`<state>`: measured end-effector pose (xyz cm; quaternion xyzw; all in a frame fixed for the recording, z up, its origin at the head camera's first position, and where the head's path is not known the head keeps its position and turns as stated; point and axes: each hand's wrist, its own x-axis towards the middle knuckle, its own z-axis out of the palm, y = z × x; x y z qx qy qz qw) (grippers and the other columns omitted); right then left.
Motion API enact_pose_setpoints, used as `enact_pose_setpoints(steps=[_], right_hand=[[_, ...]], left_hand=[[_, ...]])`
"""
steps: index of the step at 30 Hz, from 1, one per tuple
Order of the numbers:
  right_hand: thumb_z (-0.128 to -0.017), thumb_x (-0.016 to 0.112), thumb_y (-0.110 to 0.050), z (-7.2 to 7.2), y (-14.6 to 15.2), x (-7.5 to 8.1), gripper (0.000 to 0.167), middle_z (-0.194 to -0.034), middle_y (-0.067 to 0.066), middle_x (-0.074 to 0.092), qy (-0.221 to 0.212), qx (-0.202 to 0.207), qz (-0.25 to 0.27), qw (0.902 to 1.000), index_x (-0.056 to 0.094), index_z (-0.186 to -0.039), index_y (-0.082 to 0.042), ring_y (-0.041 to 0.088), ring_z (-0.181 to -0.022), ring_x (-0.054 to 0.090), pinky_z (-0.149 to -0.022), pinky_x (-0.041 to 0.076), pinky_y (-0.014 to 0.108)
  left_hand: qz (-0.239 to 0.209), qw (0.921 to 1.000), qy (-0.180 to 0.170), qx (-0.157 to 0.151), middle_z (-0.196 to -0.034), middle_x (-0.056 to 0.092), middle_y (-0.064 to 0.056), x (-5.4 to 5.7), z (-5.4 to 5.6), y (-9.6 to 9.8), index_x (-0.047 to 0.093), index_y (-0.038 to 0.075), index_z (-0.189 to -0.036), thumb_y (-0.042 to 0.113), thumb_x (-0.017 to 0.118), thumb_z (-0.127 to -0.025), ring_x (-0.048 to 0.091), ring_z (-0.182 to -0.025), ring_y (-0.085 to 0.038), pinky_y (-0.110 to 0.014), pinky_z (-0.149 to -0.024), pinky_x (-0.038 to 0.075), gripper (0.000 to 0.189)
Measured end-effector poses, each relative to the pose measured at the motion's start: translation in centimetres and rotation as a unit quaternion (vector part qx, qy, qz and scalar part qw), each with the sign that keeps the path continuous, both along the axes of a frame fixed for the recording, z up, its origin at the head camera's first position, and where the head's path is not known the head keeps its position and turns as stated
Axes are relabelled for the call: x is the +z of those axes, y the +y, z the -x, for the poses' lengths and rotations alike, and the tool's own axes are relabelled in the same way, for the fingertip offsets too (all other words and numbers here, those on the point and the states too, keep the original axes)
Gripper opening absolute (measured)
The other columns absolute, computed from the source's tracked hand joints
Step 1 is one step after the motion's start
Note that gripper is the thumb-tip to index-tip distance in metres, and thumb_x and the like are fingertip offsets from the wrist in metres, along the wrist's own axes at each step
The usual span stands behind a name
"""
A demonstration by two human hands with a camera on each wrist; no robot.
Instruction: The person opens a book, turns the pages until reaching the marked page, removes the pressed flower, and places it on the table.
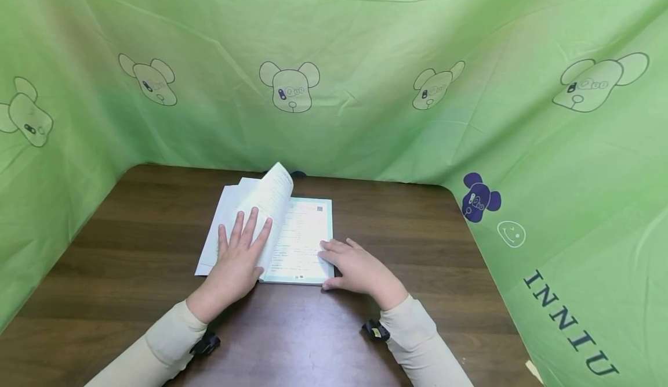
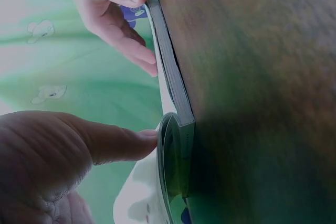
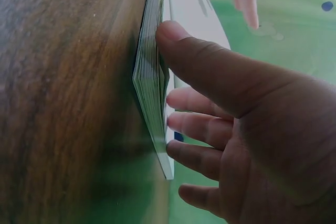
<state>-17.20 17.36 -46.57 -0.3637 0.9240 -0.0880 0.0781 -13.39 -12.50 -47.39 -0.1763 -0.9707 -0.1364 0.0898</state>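
Note:
An open book (image 1: pixel 302 239) with printed pages lies on the table. My left hand (image 1: pixel 233 266) rests with fingers spread on its left-hand pages, where one leaf (image 1: pixel 279 187) stands bent up at the far end. In the left wrist view, the thumb (image 2: pixel 123 142) touches the curved pages beside the spine (image 2: pixel 186 135). At the right edge of the book is my right hand (image 1: pixel 360 268), its fingertips on the right-hand page. The right wrist view shows its thumb (image 3: pixel 197 56) against the stacked page edges (image 3: pixel 148 69), with the other fingers loosely extended over the page.
The brown wooden table (image 1: pixel 407 219) surrounds the book. A green curtain (image 1: pixel 355 21) with bear-head prints hangs behind it and along both sides. Dark wrist-worn devices sit at the left cuff (image 1: pixel 174 337) and the right cuff (image 1: pixel 409 323).

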Motion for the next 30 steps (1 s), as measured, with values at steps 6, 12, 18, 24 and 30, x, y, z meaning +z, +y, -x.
enact_pose_setpoints(steps=[6,12,18,24,30], right_hand=[[-0.087,0.080,-0.044,-0.1,0.0,0.2,0.068,-0.158,0.009,0.047,-0.009,0.002,-0.002,1.0000,0.061,-0.142,-0.008,0.026,-0.149,0.040,-0.123,0.025,0.056],[-0.088,0.079,-0.042,-0.1,0.1,0.4,0.062,-0.156,0.009,0.050,-0.007,0.006,-0.003,1.0000,0.065,-0.137,-0.008,0.026,-0.148,0.042,-0.122,0.026,0.058],[-0.092,0.076,-0.039,-0.2,0.1,0.6,0.046,-0.150,0.009,0.057,0.010,0.019,-0.006,0.9998,0.072,-0.127,-0.010,0.027,-0.144,0.048,-0.118,0.033,0.060],[-0.095,0.071,-0.022,-0.1,0.1,0.6,0.021,-0.142,0.009,0.064,0.041,0.039,-0.009,0.9984,0.076,-0.114,-0.014,0.026,-0.138,0.055,-0.113,0.040,0.060],[-0.091,0.069,-0.010,-0.1,0.1,0.5,0.019,-0.140,0.009,0.065,0.050,0.041,-0.005,0.9979,0.076,-0.109,-0.015,0.026,-0.136,0.057,-0.111,0.042,0.060]], left_hand=[[-0.007,0.9993,-0.016,-0.033,-0.172,0.010,-0.017,0.2,-0.3,0.0,0.032,0.007,-0.161,0.001,0.079,-0.082,0.005,-0.157,-0.045,-0.075,-0.117,0.003,0.092],[0.001,0.9984,-0.038,-0.042,-0.166,0.029,-0.019,0.4,-0.5,0.0,0.045,0.005,-0.154,0.000,0.073,-0.087,0.022,-0.154,-0.044,-0.074,-0.117,0.014,0.072],[0.007,0.9960,-0.084,-0.030,-0.158,0.042,-0.023,0.6,-0.5,0.1,0.051,0.003,-0.147,0.002,0.069,-0.092,0.033,-0.149,-0.046,-0.072,-0.115,0.025,0.058],[0.006,0.9932,-0.115,-0.011,-0.159,0.041,-0.024,0.8,-0.5,0.0,0.048,0.001,-0.150,0.008,0.063,-0.095,0.034,-0.148,-0.046,-0.073,-0.109,0.033,0.057],[0.001,0.9940,-0.109,-0.007,-0.155,0.046,-0.024,1.0,-0.4,-0.2,0.053,-0.002,-0.146,0.017,0.061,-0.099,0.041,-0.145,-0.046,-0.070,-0.105,0.041,0.051]])
